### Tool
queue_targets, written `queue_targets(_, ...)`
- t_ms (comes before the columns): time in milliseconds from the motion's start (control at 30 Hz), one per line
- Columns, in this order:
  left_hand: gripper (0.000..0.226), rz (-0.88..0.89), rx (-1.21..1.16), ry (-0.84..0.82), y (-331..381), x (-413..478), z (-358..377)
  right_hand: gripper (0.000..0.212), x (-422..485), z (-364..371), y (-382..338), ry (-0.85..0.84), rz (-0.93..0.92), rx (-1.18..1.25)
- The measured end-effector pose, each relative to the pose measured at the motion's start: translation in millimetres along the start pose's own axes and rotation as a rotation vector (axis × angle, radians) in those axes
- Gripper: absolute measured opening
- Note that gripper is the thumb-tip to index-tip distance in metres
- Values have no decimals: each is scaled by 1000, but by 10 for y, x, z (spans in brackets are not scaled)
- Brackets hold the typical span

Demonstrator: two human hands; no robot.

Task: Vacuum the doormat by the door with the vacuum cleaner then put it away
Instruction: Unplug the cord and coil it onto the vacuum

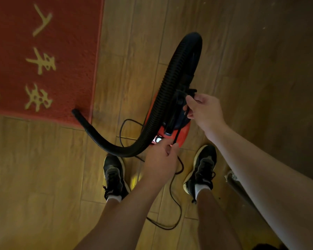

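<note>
A red canister vacuum cleaner (181,131) stands on the wooden floor just ahead of my feet. Its black ribbed hose (167,76) arcs up and over, and the hose end (76,112) lies on the corner of the red doormat (65,51) with yellow characters. My right hand (203,110) grips loops of the black power cord at the vacuum's handle. My left hand (162,158) pinches the same cord (172,186) lower down, near the vacuum's front. The rest of the cord trails in loops on the floor between my shoes.
My two black shoes (114,175) stand either side of the trailing cord. A grey-white object (231,177) lies at the right by my right forearm. Wooden floorboards (43,177) stretch all around; the doormat fills the upper left.
</note>
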State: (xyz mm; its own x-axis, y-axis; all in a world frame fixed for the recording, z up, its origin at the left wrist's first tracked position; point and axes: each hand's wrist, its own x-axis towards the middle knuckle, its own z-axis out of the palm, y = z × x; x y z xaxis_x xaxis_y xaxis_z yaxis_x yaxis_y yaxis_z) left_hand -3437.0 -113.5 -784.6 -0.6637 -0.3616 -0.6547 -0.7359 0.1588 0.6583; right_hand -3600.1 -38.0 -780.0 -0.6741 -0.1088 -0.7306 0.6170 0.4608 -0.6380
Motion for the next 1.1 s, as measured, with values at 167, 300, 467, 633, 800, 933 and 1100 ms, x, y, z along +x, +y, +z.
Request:
queue_targets(167, 16, -18, 14, 67, -186, 159, 179, 19, 239, 48, 174, -20, -21, 15)
queue_targets(300, 23, -44, 16, 130, -335, 318, 299, 19, 422, 70, 280, -17, -43, 0)
queue_targets(467, 24, -84, -8, 120, -415, 434, 421, 14, 606, 107, 364, -34, -60, -4)
queue_targets(633, 19, -86, -17, 130, -410, 524, 465, 15, 736, 133, 410, -31, -68, 26)
queue_targets(800, 20, -106, -30, 149, -444, 595, 469, 14, 834, 150, 466, -18, -67, 63)
queue_targets(933, 15, -90, -40, 171, -469, 619, 494, 16, 893, 169, 517, -21, -58, 74)
queue_targets(1100, 8, -73, -91, 198, -508, 565, 523, 18, 930, 190, 553, -4, -88, 62)
